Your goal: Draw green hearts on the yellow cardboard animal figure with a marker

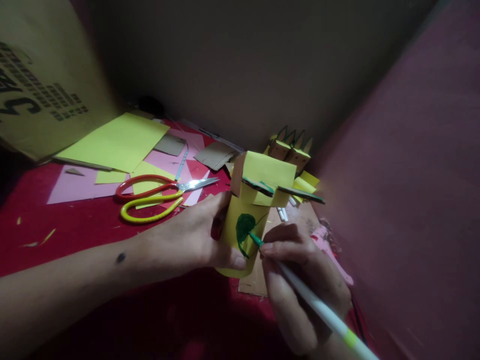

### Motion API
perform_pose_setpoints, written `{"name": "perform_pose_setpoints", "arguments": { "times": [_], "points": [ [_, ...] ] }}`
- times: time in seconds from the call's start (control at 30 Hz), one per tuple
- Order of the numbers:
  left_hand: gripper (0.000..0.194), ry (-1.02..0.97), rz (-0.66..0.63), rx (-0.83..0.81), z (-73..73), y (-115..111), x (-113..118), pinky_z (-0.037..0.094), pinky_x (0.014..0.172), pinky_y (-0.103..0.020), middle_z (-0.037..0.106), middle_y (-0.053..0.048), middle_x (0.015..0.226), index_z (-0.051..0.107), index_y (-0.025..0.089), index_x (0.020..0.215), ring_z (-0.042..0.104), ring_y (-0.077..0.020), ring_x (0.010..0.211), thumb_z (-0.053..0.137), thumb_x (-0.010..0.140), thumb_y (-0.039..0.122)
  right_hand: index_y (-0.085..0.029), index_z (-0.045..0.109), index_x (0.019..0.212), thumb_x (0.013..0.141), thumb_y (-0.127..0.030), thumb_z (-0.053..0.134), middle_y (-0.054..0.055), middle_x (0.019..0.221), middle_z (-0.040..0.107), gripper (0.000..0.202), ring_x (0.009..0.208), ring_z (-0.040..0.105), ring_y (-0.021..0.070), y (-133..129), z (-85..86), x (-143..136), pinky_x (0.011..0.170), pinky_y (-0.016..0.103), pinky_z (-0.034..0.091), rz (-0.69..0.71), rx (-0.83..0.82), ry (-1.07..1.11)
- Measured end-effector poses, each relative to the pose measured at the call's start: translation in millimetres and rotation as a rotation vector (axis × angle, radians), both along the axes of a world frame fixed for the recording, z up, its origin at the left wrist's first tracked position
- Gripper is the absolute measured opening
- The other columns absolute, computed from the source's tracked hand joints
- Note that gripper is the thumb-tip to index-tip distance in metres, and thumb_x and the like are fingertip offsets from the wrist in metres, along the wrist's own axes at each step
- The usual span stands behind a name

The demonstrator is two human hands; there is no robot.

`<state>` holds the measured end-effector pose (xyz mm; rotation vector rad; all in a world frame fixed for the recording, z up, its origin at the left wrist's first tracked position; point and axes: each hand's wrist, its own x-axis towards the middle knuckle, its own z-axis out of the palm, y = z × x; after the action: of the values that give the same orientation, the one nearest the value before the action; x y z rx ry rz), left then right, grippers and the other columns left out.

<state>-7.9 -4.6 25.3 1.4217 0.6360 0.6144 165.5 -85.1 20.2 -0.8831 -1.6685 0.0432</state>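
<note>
My left hand [210, 235] is wrapped around a yellow paper figure [268, 172], with a box-shaped head and a rounded body, and holds it upright. Its thumb lies across the lower front; the other fingers are mostly hidden behind. Two green-edged flat pieces stick out from the head. In my right hand [300, 275] is a white-barrelled marker [318, 305] with a green tip, pinched between thumb and fingers. The tip touches the body at a green patch [245, 225], partly filled in, with a thin green outline beside it.
Scissors [178, 186] with red and yellow handles lie left of the figure, on paper scraps. Yellow sheets [120, 140] and cardboard pieces [215, 154] are behind. Small spiked cardboard pieces [290, 147] stand at the back. A pink glue gun-like object [332, 252] is at right, near the wall.
</note>
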Motion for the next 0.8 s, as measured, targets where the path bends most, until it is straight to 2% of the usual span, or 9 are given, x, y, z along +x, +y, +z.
{"name": "perform_pose_setpoints", "arguments": {
  "times": [0.03, 0.1, 0.17, 0.3, 0.47, 0.57, 0.63, 0.8],
  "points": [
    [0.067, 0.002, 0.002, 0.003, 0.3, 0.1, 0.3, 0.054, 0.08, -0.034, 0.074, -0.004, 0.117, 0.061, 0.023, 0.128, 0.069, -0.032, 0.11, 0.088, 0.066, 0.018, -0.023, 0.068, 0.085, 0.082, -0.002, 0.064, -0.001, 0.071, 0.066, 0.021, 0.059, 0.065, 0.0129, 0.2, -1.1, -1.1, 0.052, 0.024, 0.055, -0.018, -0.029, 0.0],
    [0.068, 0.001, -0.005, 0.006, 1.6, 0.0, 0.9, 0.055, 0.08, -0.034, 0.074, -0.004, 0.116, 0.06, 0.023, 0.129, 0.069, -0.0318, 0.11, 0.088, 0.067, 0.018, -0.024, 0.065, 0.079, 0.083, -0.005, 0.062, -0.004, 0.064, 0.061, 0.02, 0.049, 0.057, 0.0113, 0.6, -5.0, -6.1, 0.045, 0.024, 0.048, -0.089, 0.082, 0.112],
    [0.069, -0.005, -0.017, 0.012, 3.0, -0.5, 1.0, 0.055, 0.08, -0.032, 0.074, -0.004, 0.118, 0.058, 0.022, 0.13, 0.068, -0.0311, 0.113, 0.086, 0.067, 0.016, -0.025, 0.064, 0.076, 0.084, -0.006, 0.062, -0.004, 0.061, 0.06, 0.021, 0.047, 0.055, 0.0125, 0.6, -8.8, -11.5, 0.045, 0.025, 0.049, -0.111, 0.076, 0.143],
    [0.07, -0.017, -0.039, 0.011, 3.5, -0.2, 0.1, 0.055, 0.078, -0.03, 0.073, -0.004, 0.122, 0.056, 0.022, 0.132, 0.068, -0.0293, 0.114, 0.084, 0.068, 0.013, -0.024, 0.064, 0.074, 0.084, -0.007, 0.063, -0.004, 0.061, 0.06, 0.02, 0.049, 0.055, 0.0122, 0.3, -12.0, -14.4, 0.046, 0.026, 0.047, -0.103, 0.036, 0.168],
    [0.073, -0.002, -0.025, 0.009, -0.2, 1.7, -0.8, 0.056, 0.082, -0.033, 0.072, -0.005, 0.121, 0.055, 0.023, 0.132, 0.068, -0.0313, 0.115, 0.087, 0.068, 0.018, -0.021, 0.065, 0.076, 0.085, -0.008, 0.063, -0.003, 0.065, 0.062, 0.016, 0.053, 0.056, 0.0085, 2.3, -11.7, -9.0, 0.048, 0.022, 0.043, -0.034, 0.022, 0.171],
    [0.071, 0.015, -0.013, 0.023, -1.4, 1.6, -0.7, 0.056, 0.082, -0.034, 0.072, -0.004, 0.119, 0.056, 0.023, 0.132, 0.069, -0.0311, 0.113, 0.087, 0.067, 0.018, -0.022, 0.064, 0.079, 0.085, -0.005, 0.063, -0.004, 0.067, 0.061, 0.018, 0.056, 0.059, 0.0084, 2.0, -7.7, -4.7, 0.051, 0.022, 0.046, -0.058, 0.022, 0.138],
    [0.07, -0.016, -0.025, 0.028, -1.5, 1.0, -0.1, 0.055, 0.08, -0.032, 0.072, -0.004, 0.119, 0.056, 0.022, 0.131, 0.068, -0.0304, 0.113, 0.085, 0.068, 0.016, -0.021, 0.068, 0.089, 0.083, 0.0, 0.063, -0.001, 0.077, 0.067, 0.022, 0.065, 0.067, 0.0112, 1.4, -3.9, -0.7, 0.057, 0.023, 0.054, 0.021, -0.043, 0.033],
    [0.076, -0.034, -0.021, 0.032, -1.5, -1.1, 1.4, 0.054, 0.075, -0.029, 0.071, -0.004, 0.115, 0.055, 0.023, 0.137, 0.067, -0.0278, 0.107, 0.084, 0.067, 0.014, -0.021, 0.07, 0.105, 0.083, 0.002, 0.061, 0.002, 0.088, 0.069, 0.033, 0.075, 0.069, 0.0152, 2.3, -1.3, 9.6, 0.062, 0.028, 0.059, 0.112, -0.006, -0.013]
  ]
}}
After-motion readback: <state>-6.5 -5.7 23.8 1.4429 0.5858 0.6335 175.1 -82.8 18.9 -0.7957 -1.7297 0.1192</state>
